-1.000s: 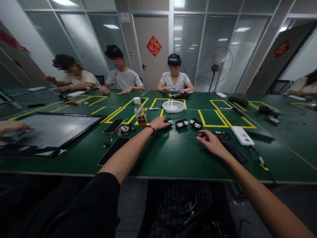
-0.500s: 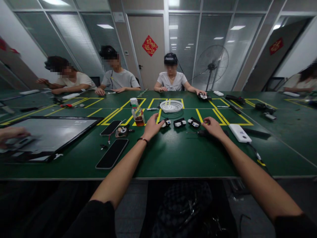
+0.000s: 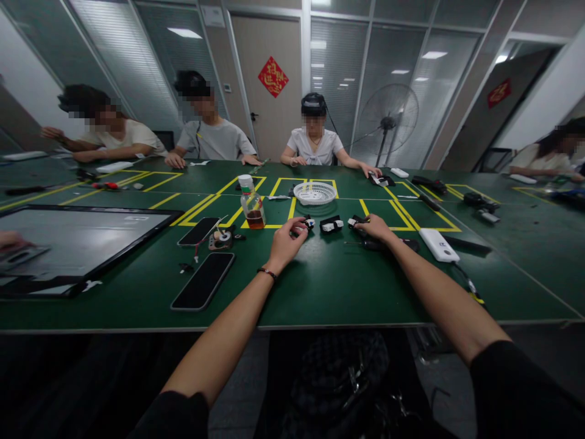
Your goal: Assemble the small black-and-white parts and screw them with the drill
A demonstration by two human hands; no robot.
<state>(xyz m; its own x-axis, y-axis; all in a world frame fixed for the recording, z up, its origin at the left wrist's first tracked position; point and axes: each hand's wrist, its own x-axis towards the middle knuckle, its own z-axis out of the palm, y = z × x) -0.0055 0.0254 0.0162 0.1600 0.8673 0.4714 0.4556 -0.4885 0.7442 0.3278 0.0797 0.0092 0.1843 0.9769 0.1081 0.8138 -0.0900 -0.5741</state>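
Note:
Three small black-and-white parts lie in a row on the green table (image 3: 320, 280). My left hand (image 3: 286, 242) is closed in a pinch on the leftmost part (image 3: 307, 224). My right hand (image 3: 375, 228) has its fingers curled on the rightmost part (image 3: 355, 222). Between them the middle part (image 3: 331, 225) lies untouched. Just beyond it stands a white mesh basket (image 3: 314, 192). A black tool (image 3: 384, 245) lies under my right wrist.
A bottle of brown liquid (image 3: 253, 210), two dark phones (image 3: 203, 281) and a large black-framed panel (image 3: 73, 238) are to the left. A white power bank (image 3: 437, 244) with a cable lies right. Several people sit across the table; a fan (image 3: 386, 119) stands behind.
My left hand drew back a little and closed on the leftmost part. My right hand moved left from the black tool to the rightmost part. The view shifted slightly.

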